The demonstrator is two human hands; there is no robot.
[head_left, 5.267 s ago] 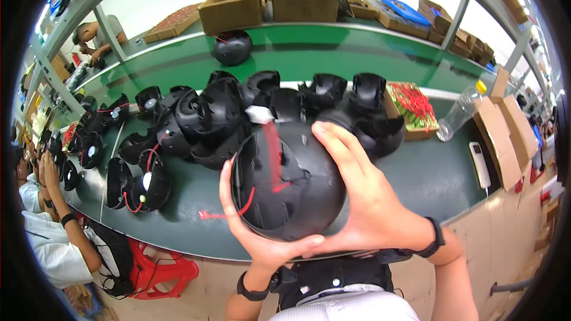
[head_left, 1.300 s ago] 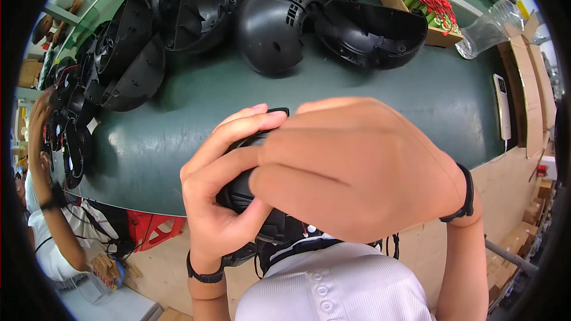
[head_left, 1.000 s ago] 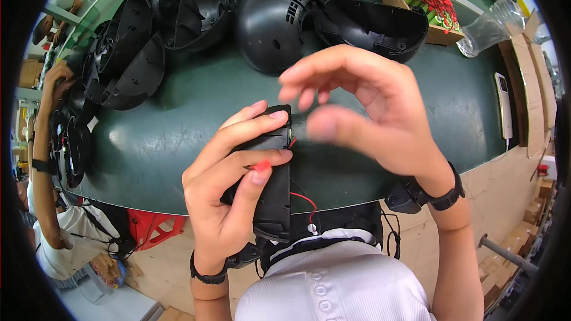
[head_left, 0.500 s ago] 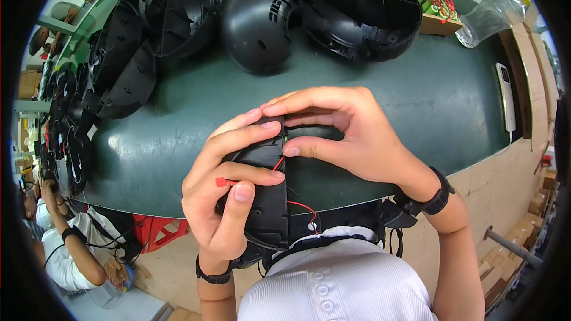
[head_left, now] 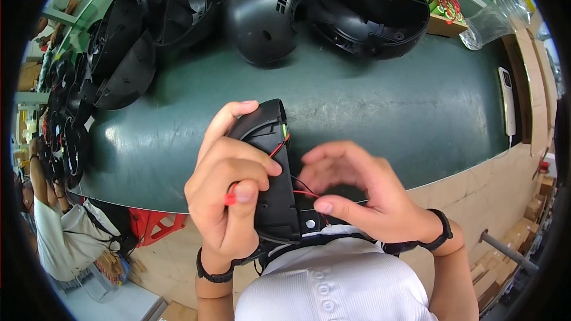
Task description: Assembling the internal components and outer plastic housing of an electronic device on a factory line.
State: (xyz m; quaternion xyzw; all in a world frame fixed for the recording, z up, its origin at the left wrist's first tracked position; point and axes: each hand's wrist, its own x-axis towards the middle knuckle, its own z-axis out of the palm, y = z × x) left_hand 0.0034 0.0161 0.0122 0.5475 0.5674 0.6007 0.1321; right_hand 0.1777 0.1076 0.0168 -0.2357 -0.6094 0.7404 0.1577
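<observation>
My left hand grips a black plastic shell held above the near edge of the table. A small red plug sits by its thumb, and a red wire runs from it to the shell. A bit of a green cell shows at the shell's upper right edge. To the right of the shell, my right hand is apart from it, thumb and fingers spread and partly blurred. A red and black wire pair leaves the shell toward the right thumb; whether they touch, I cannot tell.
Several black rounded shells stand along the far side of the green table. A cardboard box of green cells with red wires is at the back right, beside a clear plastic bottle and a white device. A co-worker is at the left.
My right hand has left the shell's upper edge and moved down and right toward the wires. The shell stays in my left hand, its green cell now more exposed.
</observation>
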